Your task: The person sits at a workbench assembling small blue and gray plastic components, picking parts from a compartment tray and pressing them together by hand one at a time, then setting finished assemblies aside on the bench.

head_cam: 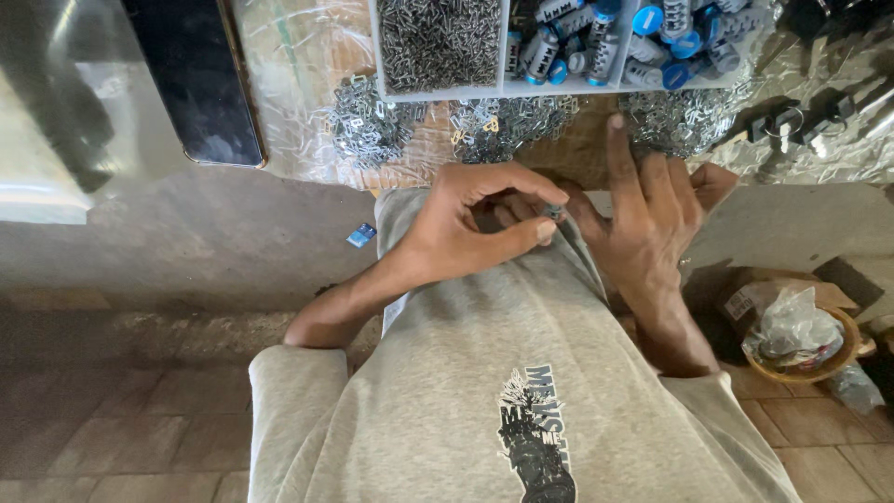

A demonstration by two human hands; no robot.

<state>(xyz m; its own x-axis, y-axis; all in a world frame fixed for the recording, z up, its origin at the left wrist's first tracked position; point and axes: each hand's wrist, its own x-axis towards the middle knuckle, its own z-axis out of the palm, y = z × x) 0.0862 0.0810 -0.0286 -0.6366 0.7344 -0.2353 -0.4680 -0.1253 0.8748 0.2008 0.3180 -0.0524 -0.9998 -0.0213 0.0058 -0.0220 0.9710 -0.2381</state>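
Both bare forearms reach forward and meet in front of the torso. The left hand (456, 228) curls, thumb and fingertips pinched together. The right hand (643, 210) spreads, index finger extended straight.

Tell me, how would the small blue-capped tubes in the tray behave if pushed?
The blue-capped tubes look cylindrical and lie on their sides, so they would probably roll. They seem small and likely light. Piled loosely in the tray, one pushed tube may shift its neighbours.
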